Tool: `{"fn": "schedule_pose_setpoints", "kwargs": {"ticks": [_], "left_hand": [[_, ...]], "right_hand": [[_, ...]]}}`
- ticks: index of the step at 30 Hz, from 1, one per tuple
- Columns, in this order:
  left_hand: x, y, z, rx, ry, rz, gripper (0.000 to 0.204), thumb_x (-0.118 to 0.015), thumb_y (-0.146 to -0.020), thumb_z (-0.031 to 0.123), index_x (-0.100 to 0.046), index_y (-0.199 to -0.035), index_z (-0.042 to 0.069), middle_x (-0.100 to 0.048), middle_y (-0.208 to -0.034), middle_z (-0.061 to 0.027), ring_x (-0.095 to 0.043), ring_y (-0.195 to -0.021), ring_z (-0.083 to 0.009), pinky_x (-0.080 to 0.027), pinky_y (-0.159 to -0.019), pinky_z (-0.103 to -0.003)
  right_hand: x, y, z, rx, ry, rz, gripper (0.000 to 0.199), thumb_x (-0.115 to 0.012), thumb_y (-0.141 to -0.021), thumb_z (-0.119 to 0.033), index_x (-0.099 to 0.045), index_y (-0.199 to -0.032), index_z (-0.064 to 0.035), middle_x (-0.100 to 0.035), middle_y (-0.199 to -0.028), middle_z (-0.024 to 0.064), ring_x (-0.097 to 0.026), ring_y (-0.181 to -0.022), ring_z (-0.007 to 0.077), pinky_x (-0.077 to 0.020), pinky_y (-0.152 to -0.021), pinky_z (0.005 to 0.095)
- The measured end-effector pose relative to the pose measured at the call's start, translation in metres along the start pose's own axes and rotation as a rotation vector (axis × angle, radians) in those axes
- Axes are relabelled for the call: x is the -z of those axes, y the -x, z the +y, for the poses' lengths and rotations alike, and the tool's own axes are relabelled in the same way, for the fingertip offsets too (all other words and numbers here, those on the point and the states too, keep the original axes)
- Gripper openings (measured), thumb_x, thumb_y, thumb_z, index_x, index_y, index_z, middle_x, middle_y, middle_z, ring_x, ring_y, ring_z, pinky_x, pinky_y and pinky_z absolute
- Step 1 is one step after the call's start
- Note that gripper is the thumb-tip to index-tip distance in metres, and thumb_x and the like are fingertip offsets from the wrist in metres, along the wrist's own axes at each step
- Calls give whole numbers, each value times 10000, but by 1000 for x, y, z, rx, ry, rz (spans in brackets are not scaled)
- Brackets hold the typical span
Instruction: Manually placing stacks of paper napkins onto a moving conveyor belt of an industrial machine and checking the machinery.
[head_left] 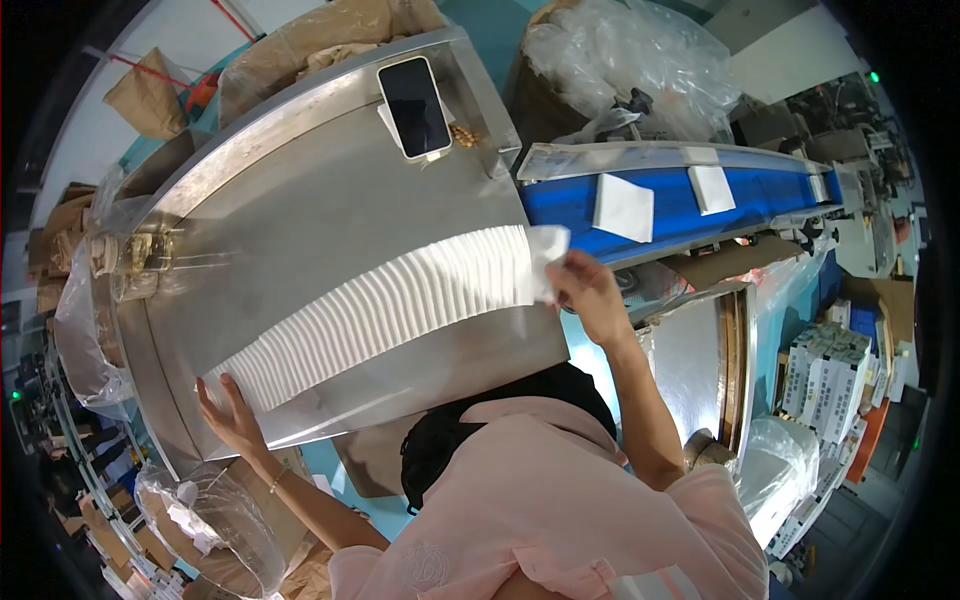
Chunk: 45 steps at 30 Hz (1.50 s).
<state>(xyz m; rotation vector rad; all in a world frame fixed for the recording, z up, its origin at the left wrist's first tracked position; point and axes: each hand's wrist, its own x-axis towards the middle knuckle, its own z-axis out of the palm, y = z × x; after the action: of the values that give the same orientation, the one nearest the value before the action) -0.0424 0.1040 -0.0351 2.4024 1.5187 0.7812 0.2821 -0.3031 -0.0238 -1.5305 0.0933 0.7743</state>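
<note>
A long curved row of white folded sheets (390, 305), overlapping closely, lies across the metal table (300, 200). At its left, near end my left hand (232, 418) rests with the fingers apart, touching the last sheets. My right hand (590, 295) is at the other end, by the table's right edge. Its thumb and fingers pinch a single white folded sheet (547, 255), which sticks out from the row toward the blue conveyor belt (670, 205).
Two flat white pieces (622, 208) lie apart on the belt. A phone (415, 108) with beads (462, 135) beside it sits at the table's far corner. Clear tape (150, 262) is near the left rim. Plastic-lined bins (220, 525) stand around, and a raised metal rim (300, 80) borders the table.
</note>
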Motion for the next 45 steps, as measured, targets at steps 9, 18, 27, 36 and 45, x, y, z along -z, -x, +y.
{"fn": "schedule_pose_setpoints", "kwargs": {"ticks": [9, 18, 27, 36, 45], "left_hand": [[-1, 0, 3, -15, 21, 5, 641, -605, -912, 490, -506, -1357, 40, -511, -1335, -267, -473, -1260, -407, -351, -1059, -481], [-2, 0, 11, -12, 9, -25, 639, -604, -914, 488, -503, -1358, 40, -508, -1342, -263, -459, -1273, -408, -345, -1060, -486], [-3, 0, 14, -11, 23, -23, 635, -604, -915, 481, -502, -1355, 35, -508, -1341, -261, -463, -1263, -405, -343, -1059, -484], [-3, 0, 14, -17, 3, -15, 633, -610, -912, 479, -507, -1351, 35, -512, -1332, -264, -467, -1257, -410, -352, -1051, -477], [-5, 0, 22, -23, 33, -29, 625, -612, -911, 472, -504, -1358, 48, -509, -1333, -268, -467, -1256, -413, -353, -1047, -480]], "right_hand": [[-22, 1, -5, 81, 205, -49, 414, -684, -903, -342, -603, -1092, 17, -605, -836, 16, -548, -701, 80, -458, -614, 231], [-11, -10, 3, 114, 208, 16, 484, -668, -916, -375, -597, -1149, 43, -652, -930, 73, -599, -796, 118, -486, -693, 247], [-8, -15, -5, 89, -234, 220, 278, -602, -966, -259, -613, -1034, 10, -618, -873, 35, -594, -802, 105, -482, -667, 218], [-11, -8, -5, 2, 83, -40, 251, -598, -953, -226, -617, -1056, 2, -606, -819, 18, -550, -688, 83, -474, -629, 233], [-33, -9, -1, 219, 332, -58, 402, -695, -901, -340, -630, -1049, 28, -623, -821, 27, -550, -702, 81, -452, -617, 228]]}}
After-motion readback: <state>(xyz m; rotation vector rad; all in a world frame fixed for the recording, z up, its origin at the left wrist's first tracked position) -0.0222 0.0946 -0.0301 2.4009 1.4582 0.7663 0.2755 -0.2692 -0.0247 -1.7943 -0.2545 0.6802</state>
